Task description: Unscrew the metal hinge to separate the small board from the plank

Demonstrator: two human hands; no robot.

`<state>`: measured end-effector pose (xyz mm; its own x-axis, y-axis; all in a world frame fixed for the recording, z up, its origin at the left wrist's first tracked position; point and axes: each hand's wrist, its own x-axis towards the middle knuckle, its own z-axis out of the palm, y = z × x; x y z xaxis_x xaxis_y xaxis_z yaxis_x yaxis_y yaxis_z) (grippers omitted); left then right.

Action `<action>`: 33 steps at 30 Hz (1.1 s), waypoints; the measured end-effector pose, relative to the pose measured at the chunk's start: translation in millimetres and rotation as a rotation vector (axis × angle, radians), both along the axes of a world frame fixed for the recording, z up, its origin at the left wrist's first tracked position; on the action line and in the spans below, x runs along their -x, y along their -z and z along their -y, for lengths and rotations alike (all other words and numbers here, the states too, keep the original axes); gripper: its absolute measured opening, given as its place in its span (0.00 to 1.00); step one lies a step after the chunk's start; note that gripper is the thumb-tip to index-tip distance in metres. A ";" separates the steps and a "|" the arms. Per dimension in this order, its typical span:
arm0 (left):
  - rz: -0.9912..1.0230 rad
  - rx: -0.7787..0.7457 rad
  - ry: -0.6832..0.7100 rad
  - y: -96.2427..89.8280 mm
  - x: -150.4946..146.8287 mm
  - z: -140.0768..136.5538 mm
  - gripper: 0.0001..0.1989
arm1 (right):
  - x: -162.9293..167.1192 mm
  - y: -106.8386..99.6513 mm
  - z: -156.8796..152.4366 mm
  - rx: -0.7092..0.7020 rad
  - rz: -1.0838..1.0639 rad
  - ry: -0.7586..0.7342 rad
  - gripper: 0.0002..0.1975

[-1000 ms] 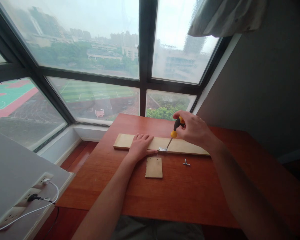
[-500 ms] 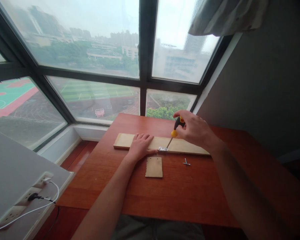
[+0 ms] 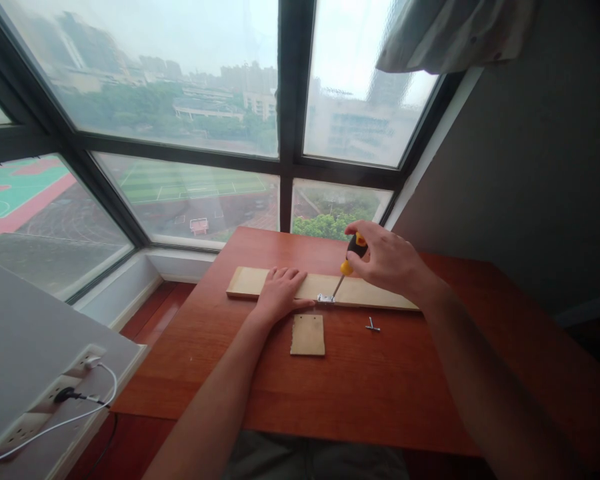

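A screwdriver (image 3: pixel 357 247) with a black and yellow handle is gripped by my right hand (image 3: pixel 387 260). Its shaft slants down to the left, and the tip meets a small silver metal hinge (image 3: pixel 325 299). That hinge lies at the near edge of a long pale wooden board (image 3: pixel 325 287). My left hand (image 3: pixel 280 292) lies flat on the board, fingers stretched out and the thumb pointing at the hinge. Closer to me is a small wooden piece (image 3: pixel 307 335) with two holes along its far edge. Right of it lie loose screws (image 3: pixel 373 325).
The reddish-brown table (image 3: pixel 360 393) stands against large windows (image 3: pixel 180 73). At the left, a low wall holds power sockets (image 3: pixel 55 393) with a white cable (image 3: pixel 114 393) and a black plug (image 3: pixel 65 395). A curtain (image 3: pixel 455 33) hangs at upper right.
The screwdriver handle has shifted and turned slightly in my right hand, while the tip stays at the hinge. My left hand and the board keep their places.
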<state>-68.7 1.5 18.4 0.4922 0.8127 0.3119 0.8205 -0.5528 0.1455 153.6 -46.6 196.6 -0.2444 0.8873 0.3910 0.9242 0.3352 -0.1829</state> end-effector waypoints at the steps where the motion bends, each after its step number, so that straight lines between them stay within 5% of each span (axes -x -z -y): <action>1: -0.001 0.000 0.001 -0.1 0.0 -0.1 0.36 | 1.3 0.0 -0.3 -0.021 0.023 0.039 0.15; 7: -0.004 0.013 -0.003 -1.2 -0.4 -0.3 0.36 | 2.5 1.5 -3.9 -0.037 0.044 0.076 0.09; 12: -0.004 0.016 -0.009 -1.4 -0.6 0.3 0.36 | 0.2 0.2 0.5 0.004 0.014 -0.057 0.21; 18: -0.005 0.018 -0.010 -2.6 -0.9 1.4 0.36 | 6.1 0.0 -2.5 -0.054 0.109 0.140 0.14; 21: -0.003 0.018 -0.006 -3.8 -0.9 1.7 0.35 | 5.1 0.8 -3.6 -0.052 0.084 0.102 0.09; 25: 0.000 0.023 -0.008 -3.8 -1.0 1.6 0.35 | 3.5 0.1 -0.5 -0.034 0.045 0.013 0.17; 33: -0.002 0.028 -0.009 -2.1 -0.6 0.8 0.36 | 4.8 1.5 -4.9 -0.058 0.116 0.177 0.13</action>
